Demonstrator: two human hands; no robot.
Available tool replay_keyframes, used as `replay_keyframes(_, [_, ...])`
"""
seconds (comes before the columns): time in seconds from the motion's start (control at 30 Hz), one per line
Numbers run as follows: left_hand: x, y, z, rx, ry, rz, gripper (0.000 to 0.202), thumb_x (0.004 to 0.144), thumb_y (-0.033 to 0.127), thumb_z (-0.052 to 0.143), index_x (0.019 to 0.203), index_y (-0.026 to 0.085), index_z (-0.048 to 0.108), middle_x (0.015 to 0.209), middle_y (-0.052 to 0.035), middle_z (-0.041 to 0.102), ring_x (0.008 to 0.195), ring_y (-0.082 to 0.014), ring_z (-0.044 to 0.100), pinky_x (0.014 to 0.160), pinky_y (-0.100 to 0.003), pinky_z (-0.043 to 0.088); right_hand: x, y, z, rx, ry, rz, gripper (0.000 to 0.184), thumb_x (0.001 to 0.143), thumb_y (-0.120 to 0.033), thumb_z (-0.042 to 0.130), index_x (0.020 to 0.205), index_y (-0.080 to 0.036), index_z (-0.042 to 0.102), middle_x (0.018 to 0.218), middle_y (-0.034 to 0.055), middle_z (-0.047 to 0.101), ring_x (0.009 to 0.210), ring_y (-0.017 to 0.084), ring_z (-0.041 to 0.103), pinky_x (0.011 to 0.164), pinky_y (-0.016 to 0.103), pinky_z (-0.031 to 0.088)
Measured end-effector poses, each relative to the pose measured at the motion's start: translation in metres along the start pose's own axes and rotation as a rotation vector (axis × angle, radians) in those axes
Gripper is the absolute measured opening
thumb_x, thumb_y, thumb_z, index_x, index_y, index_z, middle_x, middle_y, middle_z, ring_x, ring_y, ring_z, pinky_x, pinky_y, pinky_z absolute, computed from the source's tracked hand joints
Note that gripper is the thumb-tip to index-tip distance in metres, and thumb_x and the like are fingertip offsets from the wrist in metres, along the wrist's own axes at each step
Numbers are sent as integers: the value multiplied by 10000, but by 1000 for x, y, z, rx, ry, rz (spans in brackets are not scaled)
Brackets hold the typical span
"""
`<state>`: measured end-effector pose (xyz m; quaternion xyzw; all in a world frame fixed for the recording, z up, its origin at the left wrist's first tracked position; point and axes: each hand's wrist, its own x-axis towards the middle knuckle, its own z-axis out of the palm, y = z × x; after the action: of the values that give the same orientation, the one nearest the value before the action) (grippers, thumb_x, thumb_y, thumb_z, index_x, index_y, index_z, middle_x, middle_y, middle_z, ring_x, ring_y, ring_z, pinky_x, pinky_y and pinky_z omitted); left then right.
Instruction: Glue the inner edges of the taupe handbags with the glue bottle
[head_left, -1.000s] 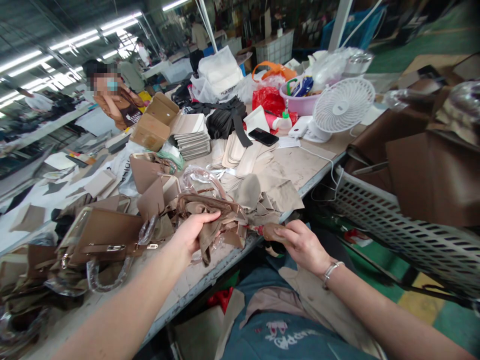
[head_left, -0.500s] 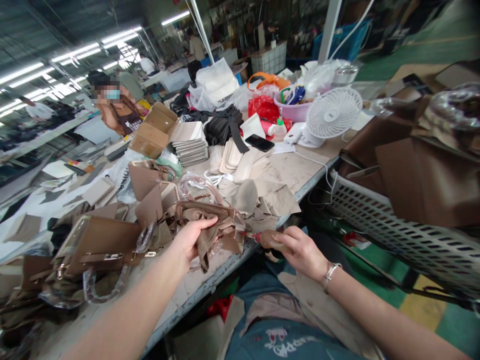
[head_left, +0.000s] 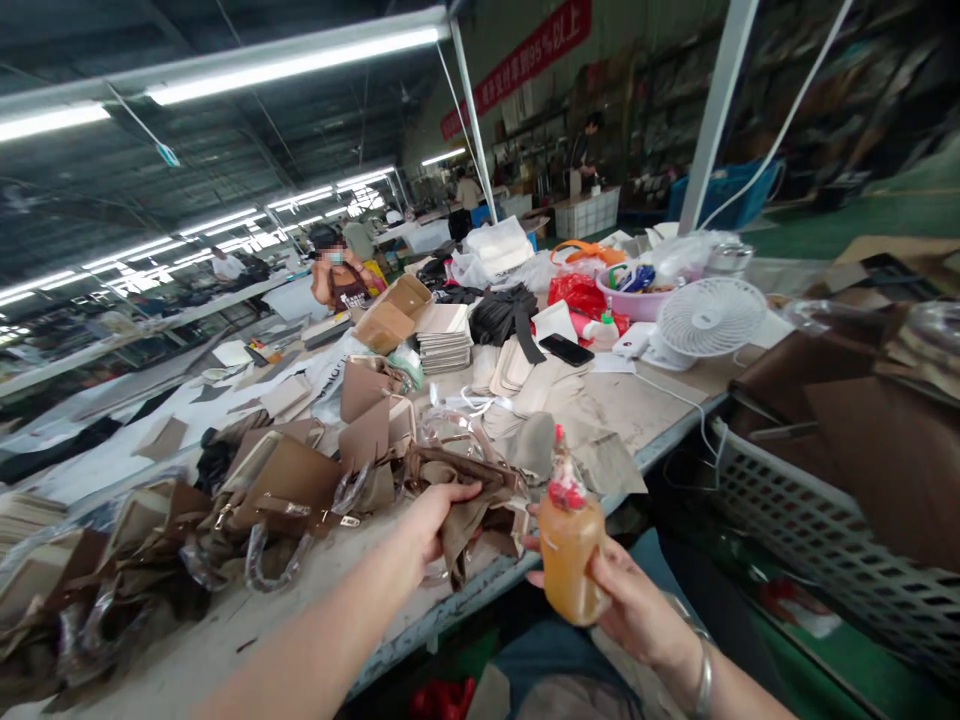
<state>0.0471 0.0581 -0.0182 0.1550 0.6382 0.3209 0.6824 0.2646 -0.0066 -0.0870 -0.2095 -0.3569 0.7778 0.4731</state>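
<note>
My right hand (head_left: 630, 605) is wrapped round a glue bottle (head_left: 571, 555), a squeeze bottle of amber liquid with a red, crusted nozzle that points up. It stands clear of the table, over the front edge. Closed on brown lining cloth (head_left: 469, 525), my left hand (head_left: 439, 510) grips part of an unfinished brown handbag (head_left: 510, 480); the fingertips are partly hidden by the folds. The bag lies on the table with a plastic-wrapped handle (head_left: 454, 430) behind it.
More brown handbags (head_left: 289, 480) crowd the table to the left. Stacked panels (head_left: 442, 340), a phone (head_left: 566, 350) and a white fan (head_left: 709, 318) lie farther back. A plastic basket (head_left: 817, 510) of brown pieces stands right of the table edge. A co-worker (head_left: 345, 280) is across the table.
My right hand has turned the bottle from lying sideways with its nozzle at the bag to upright, away from the bag. My left hand still holds the cloth. The view has tilted up.
</note>
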Motion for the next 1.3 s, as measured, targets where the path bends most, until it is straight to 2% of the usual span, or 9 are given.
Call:
replay_keyframes(0.2, [-10, -14, -10, -23, -56, -33, 136, 790, 212, 579, 783, 96, 649, 622, -123, 696, 507, -202, 654, 488, -266, 529, 23, 23, 34, -136, 64, -99, 613, 667, -631, 743, 1146, -261, 653, 1130, 111, 646, 1130, 295, 560, 913, 432, 477])
replay_keyframes(0.37, [-15, -23, -17, 44, -36, 0, 109, 765, 214, 613, 797, 113, 641, 567, -89, 677, 491, -210, 647, 460, -271, 514, 25, 32, 58, -31, 146, -38, 504, 729, -541, 742, 1113, -223, 663, 1017, 69, 677, 905, 235, 632, 789, 353, 510])
replay_keyframes(0.63, [-50, -7, -35, 311, -77, 61, 308, 776, 416, 683, 834, 114, 672, 716, -95, 723, 526, -163, 635, 472, -236, 505, 22, 38, 68, 23, 214, -88, 420, 697, -443, 803, 1013, -183, 705, 942, 40, 701, 826, 190, 627, 795, 309, 485])
replay_keyframes(0.73, [-71, -1, -60, 693, -88, 376, 449, 758, 566, 650, 871, 132, 676, 813, -111, 724, 646, -199, 675, 573, -266, 534, 25, 34, 65, 68, 276, -86, 428, 661, -447, 826, 970, -173, 716, 918, 42, 709, 798, 187, 633, 775, 304, 490])
replay_keyframes(0.87, [-78, -9, -90, 1064, 202, 1169, 414, 746, 311, 727, 1122, 181, 611, 1181, -129, 641, 1135, -266, 583, 1029, -362, 428, 29, 29, 62, 107, 281, -90, 431, 643, -440, 838, 956, -168, 719, 952, 50, 714, 818, 191, 639, 761, 294, 493])
replay_keyframes(0.93, [-69, -14, -93, 1266, 174, 1378, 538, 780, 191, 652, 1296, 190, 501, 1385, -137, 499, 1305, -279, 430, 1127, -441, 316, 31, 30, 61, 98, 259, -86, 445, 641, -437, 840, 974, -169, 719, 963, 52, 714, 832, 193, 639, 756, 289, 489])
replay_keyframes(1.0, [-56, -17, -87, 1478, -13, 1448, 680, 756, 100, 597, 1396, 186, 384, 1466, -134, 409, 1374, -287, 320, 1142, -504, 282, 31, 32, 61, 87, 243, -79, 448, 647, -435, 837, 985, -166, 718, 962, 54, 712, 831, 189, 636, 755, 283, 483])
replay_keyframes(1.1, [-36, -14, -67, 1642, -219, 1497, 719, 706, 58, 571, 1392, 135, 368, 1406, -156, 463, 1343, -302, 337, 1121, -528, 309, 31, 36, 61, 94, 233, -71, 423, 671, -425, 825, 979, -158, 714, 949, 55, 708, 815, 177, 628, 756, 276, 476])
replay_keyframes(1.3, [-15, -1, -44, 1692, -213, 1516, 269, 796, 110, 523, 1044, 132, 626, 1007, -127, 643, 1067, -297, 512, 966, -470, 441, 32, 33, 54, 136, 210, -64, 456, 671, -449, 817, 1007, -164, 701, 928, 56, 704, 811, 185, 637, 771, 298, 476])
